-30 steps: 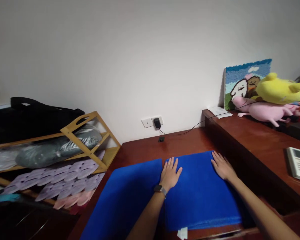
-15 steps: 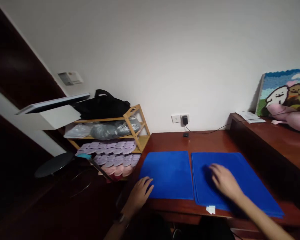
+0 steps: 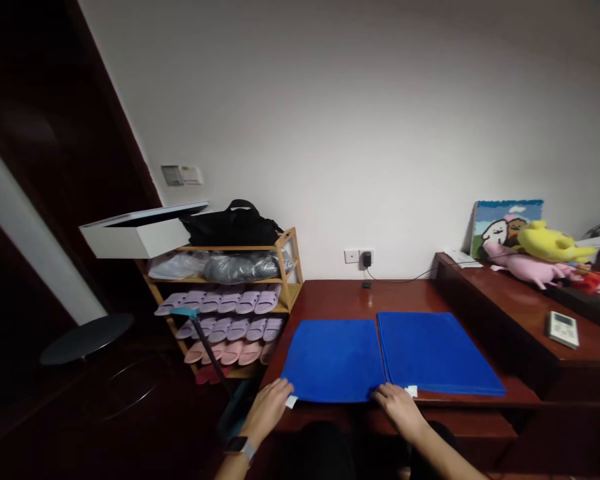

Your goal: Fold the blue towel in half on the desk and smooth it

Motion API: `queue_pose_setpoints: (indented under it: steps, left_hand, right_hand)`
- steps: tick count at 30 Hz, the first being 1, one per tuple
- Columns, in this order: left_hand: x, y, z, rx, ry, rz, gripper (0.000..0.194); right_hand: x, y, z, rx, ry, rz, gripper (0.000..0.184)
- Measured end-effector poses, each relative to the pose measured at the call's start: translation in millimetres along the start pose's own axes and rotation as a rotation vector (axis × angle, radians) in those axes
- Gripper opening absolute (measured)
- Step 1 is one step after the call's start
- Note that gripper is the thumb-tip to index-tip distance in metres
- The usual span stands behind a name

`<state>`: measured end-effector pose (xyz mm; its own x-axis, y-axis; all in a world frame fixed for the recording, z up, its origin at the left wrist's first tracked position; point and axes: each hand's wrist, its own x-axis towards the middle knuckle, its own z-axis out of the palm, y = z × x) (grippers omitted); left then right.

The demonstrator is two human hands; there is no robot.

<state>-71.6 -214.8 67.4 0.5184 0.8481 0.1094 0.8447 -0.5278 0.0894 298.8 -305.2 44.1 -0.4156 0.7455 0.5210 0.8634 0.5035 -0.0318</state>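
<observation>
A flat blue cloth [image 3: 336, 357] lies on the reddish-brown desk in front of me, a white tag [image 3: 291, 402] showing at its near left corner. At that corner are the closed fingers of my left hand [image 3: 269, 405], which has a watch on the wrist. My right hand [image 3: 399, 408] pinches the near right corner of the same cloth. Just to the right, separated by a narrow gap, is a stack of blue cloths [image 3: 437, 352] with a white tag [image 3: 411, 391] at its front edge. The fingertips of both hands are partly hidden.
The desk [image 3: 325, 293] meets the wall, where a black plug [image 3: 367, 259] trails a cable. On the raised ledge [image 3: 510, 303] at right lie plush toys [image 3: 545, 257] and a white remote [image 3: 563, 329]. Leftward stand a slipper rack [image 3: 290, 293] and a round stool [image 3: 87, 339].
My right hand has left the right stack and moved to the left cloth's near right corner. My left hand has closed at its near left corner. The view has shifted right.
</observation>
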Motion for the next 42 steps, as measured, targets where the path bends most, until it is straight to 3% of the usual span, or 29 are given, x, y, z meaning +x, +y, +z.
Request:
queue_pose_setpoints:
  steps: [2, 4, 7, 10, 13, 16, 19, 21, 27, 31, 34, 39, 42]
  left_hand:
    - [-8.6, -4.4, -17.7, -0.043, 0.04, 0.032, 0.035]
    - [-16.0, -8.9, -43.8, -0.087, 0.16, 0.054, 0.033]
    - [-22.1, -4.6, -101.1, -0.145, 0.452, 0.062, 0.032]
    - [-20.8, 20.5, -164.7, -0.225, 0.665, 0.085, 0.032]
    - [-7.4, 58.4, -208.2, -0.345, 0.601, 0.073, 0.029]
    - [22.9, 95.9, -219.5, -0.459, 0.328, 0.083, 0.03]
    - [69.3, 127.8, -210.5, -0.538, 0.142, 0.141, 0.034]
    - [106.4, 146.7, -203.5, -0.559, 0.153, 0.17, 0.035]
    - [206.5, 200.1, -198.7, -0.502, 0.511, 0.2, 0.029]
    - [225.1, 226.7, -173.5, -0.444, 0.665, 0.265, 0.027]
    - [210.7, 238.5, -119.4, -0.356, 0.639, 0.322, 0.028]
    - [162.5, 252.9, 13.0, -0.197, 0.411, 0.344, 0.032]
    - [141.0, 256.3, 68.5, -0.175, 0.399, 0.305, 0.032]
  right_hand:
    - [11.2, 2.4, -21.9, -0.021, 0.006, 0.019, 0.036]
    - [25.4, 9.2, -52.6, -0.024, 0.034, 0.037, 0.036]
    - [42.8, 24.8, -118.9, 0.043, 0.115, 0.028, 0.041]
    - [45.3, 42.9, -193.1, 0.094, 0.225, 0.013, 0.04]
    - [33.8, 64.3, -246.2, 0.138, 0.235, 0.062, 0.035]
    - [18.6, 94.9, -265.8, 0.268, 0.13, 0.159, 0.036]
    - [10.0, 138.1, -263.0, 0.378, 0.043, 0.288, 0.04]
    - [11.7, 171.6, -259.6, 0.404, 0.047, 0.366, 0.042]
    - [35.6, 257.8, -274.1, 0.228, 0.369, 0.444, 0.04]
    - [17.7, 282.1, -274.8, 0.14, 0.48, 0.475, 0.04]
    - [-33.5, 284.2, -238.9, 0.159, 0.43, 0.53, 0.039]
    - [-154.7, 273.9, -110.2, 0.236, 0.294, 0.667, 0.047]
    - [-205.1, 268.0, -50.6, 0.224, 0.262, 0.678, 0.052]
